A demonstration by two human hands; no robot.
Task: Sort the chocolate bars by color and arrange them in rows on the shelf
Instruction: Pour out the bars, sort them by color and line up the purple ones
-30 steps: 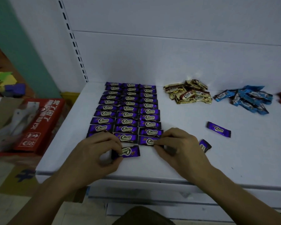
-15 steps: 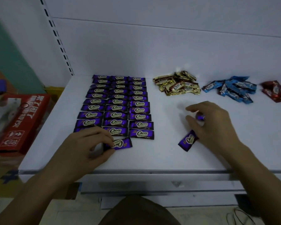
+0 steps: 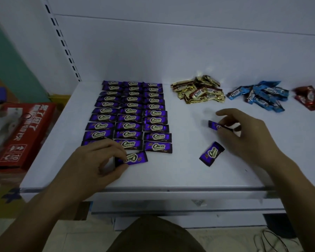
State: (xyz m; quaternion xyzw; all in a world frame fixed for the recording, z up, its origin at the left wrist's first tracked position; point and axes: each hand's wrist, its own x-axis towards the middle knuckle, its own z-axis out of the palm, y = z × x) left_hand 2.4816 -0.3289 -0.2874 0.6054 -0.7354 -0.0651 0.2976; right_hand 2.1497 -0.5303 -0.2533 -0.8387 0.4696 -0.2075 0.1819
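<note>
Purple chocolate bars (image 3: pixel 129 113) lie in three neat columns on the white shelf (image 3: pixel 171 175). My left hand (image 3: pixel 96 160) pinches one purple bar (image 3: pixel 133 158) at the front of the middle column. My right hand (image 3: pixel 244 137) pinches another purple bar (image 3: pixel 215 125) just above the shelf. A loose purple bar (image 3: pixel 211 153) lies tilted beside that hand. Further back sit a gold pile (image 3: pixel 198 91), a blue pile (image 3: pixel 260 96) and red bars (image 3: pixel 307 99) at the right edge.
A slotted upright (image 3: pixel 62 42) and the white back panel bound the shelf. Down to the left on the floor lies a red carton (image 3: pixel 24 131). A lower shelf edge (image 3: pixel 171 206) runs below the front lip.
My right hand left the grid, moved right and took hold of a loose purple bar. The left hand kept its bar in place. The view shifted right, bringing the red bars in.
</note>
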